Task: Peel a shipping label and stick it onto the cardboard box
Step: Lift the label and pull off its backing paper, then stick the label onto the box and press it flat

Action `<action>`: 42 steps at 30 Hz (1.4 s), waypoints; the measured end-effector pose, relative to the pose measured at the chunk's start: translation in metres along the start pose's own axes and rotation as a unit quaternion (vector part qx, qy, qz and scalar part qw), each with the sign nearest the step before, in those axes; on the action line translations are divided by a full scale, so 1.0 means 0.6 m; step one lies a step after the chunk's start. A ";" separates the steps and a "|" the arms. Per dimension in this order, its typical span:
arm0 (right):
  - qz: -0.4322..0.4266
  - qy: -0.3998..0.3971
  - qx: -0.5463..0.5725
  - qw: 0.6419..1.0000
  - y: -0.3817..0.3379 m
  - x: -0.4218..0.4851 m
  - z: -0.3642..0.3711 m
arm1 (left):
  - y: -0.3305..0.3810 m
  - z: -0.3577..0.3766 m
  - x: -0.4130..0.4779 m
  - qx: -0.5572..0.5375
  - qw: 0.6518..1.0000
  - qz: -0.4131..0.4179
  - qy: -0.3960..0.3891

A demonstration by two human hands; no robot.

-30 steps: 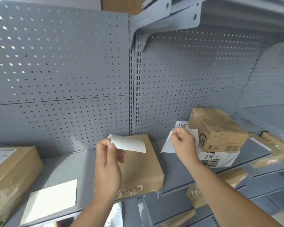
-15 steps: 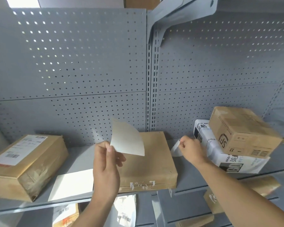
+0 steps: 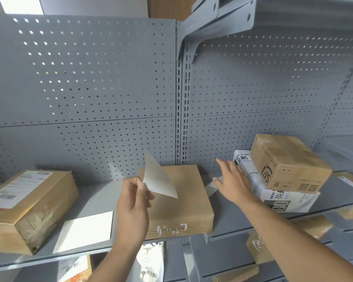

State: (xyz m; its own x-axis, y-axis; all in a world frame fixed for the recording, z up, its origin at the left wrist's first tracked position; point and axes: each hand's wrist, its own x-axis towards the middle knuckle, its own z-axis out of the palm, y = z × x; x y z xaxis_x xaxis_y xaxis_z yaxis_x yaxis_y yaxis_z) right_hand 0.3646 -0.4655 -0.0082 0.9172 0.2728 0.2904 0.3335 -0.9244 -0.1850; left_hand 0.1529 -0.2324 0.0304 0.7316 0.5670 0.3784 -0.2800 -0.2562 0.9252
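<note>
the left hand is pinching the peeled label above the flat cardboard box; the right hand is lying spread open beside a white package and backing scrap.

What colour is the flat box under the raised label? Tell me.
Plain brown cardboard, with white torn tape scraps on its front edge; the head view shows it.

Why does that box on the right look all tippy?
The small cardboard box sits tilted on a white package, not flat on the shelf. The flat box in the middle has torn white scraps along its front edge.
</note>
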 end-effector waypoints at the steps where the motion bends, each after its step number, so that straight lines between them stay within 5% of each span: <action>1: -0.007 0.009 0.004 1.000 -0.009 0.000 -0.011 | -0.002 0.000 0.001 0.006 1.000 -0.001 -0.004; 8: -0.125 0.020 0.129 0.983 -0.153 -0.021 -0.123 | -0.018 -0.012 0.020 0.073 0.994 -0.012 -0.074; 16: -0.044 -0.133 0.238 0.961 -0.280 -0.027 -0.147 | -0.025 -0.033 0.018 0.135 0.987 0.039 -0.080; 25: -0.015 -0.202 0.260 0.944 -0.298 -0.026 -0.133 | -0.022 -0.037 0.014 0.290 0.944 0.123 -0.102; 34: -0.012 -0.176 0.307 0.935 -0.293 -0.030 -0.135 | -0.001 -0.027 -0.006 0.302 0.937 0.143 -0.105; 42: -0.065 -0.057 0.381 0.921 -0.262 -0.015 -0.144 | -0.022 -0.024 0.026 0.187 0.978 0.089 -0.031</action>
State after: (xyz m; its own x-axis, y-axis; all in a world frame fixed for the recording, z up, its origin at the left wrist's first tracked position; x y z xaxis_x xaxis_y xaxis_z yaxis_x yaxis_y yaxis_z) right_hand 0.2852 -0.3458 0.0994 0.8609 0.4351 0.2637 0.4584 -0.4387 -0.7729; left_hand 0.1587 -0.2088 0.0243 0.7315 0.4424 0.5188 -0.1679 -0.6206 0.7660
